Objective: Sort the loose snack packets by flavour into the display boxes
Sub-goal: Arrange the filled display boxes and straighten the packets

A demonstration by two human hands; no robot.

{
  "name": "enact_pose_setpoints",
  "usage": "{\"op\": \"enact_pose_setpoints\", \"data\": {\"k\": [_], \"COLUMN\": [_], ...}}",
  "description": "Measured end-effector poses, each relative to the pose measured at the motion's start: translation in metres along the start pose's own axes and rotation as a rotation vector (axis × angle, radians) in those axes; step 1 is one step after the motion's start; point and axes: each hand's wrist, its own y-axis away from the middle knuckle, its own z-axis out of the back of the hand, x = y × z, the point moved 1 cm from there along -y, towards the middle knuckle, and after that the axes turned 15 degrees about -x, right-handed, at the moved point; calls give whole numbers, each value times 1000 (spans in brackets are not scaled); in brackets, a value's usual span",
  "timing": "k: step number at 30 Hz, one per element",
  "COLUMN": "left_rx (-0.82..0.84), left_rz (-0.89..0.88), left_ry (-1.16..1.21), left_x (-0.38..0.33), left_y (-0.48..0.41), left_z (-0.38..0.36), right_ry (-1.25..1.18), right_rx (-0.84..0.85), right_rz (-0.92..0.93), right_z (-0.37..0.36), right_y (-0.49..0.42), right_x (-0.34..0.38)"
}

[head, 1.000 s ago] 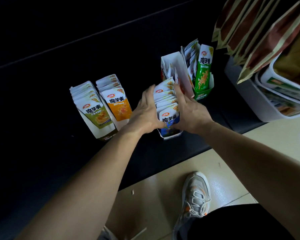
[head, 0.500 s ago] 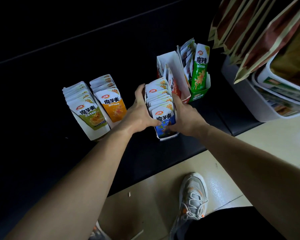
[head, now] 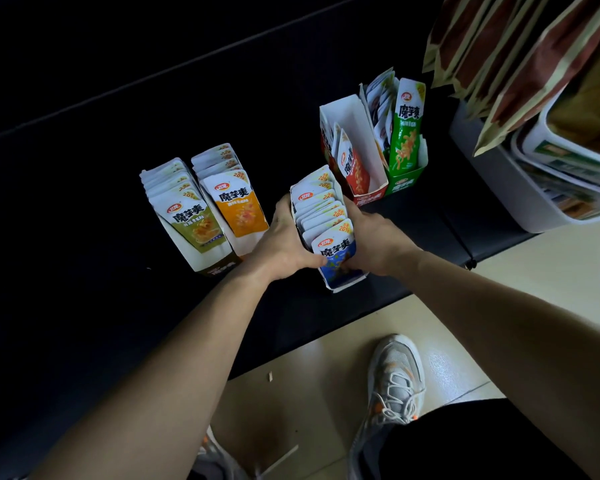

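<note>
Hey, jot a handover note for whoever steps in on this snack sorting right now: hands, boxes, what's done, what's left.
Hands: left hand and right hand each grip a side of the blue box, packed with blue packets, near the front edge of the dark surface.
Boxes: olive box and orange box, both full, stand together to its left; red box and green box behind it, to the right. Red box holds only a few packets.
Done: packets seem boxed by colour.
Left: probably place the blue box in the row; loose packets, if any, are out of view.
</note>
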Motion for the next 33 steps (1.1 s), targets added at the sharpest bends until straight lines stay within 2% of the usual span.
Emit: {"op": "enact_pose_setpoints", "data": {"k": [6,11,19,23,27,33], "left_rx": [-93,-121,2,-104,-218,-301], "left_rz": [-16,-30,36,-19,-137,-177], "left_ry": [-117,-118,36,184,112,29], "left_x": [-5,-10,-15,-29,-44,-46], "left_y": [-4,-2,2,6,0,-21], "left_z": [9,9,17,26,36,39], "right_ry": [63,127,180,94,62,454], "right_rx": [-119,-125,-71,-44,-137,-228], "right_rz": [-14,-69,-77,-62,31,342], "right_z": [-3,-3,1,10,22,27], "right_y": [2,1,6,13,12,8], "right_x": [7,11,12,13,19,29]}}
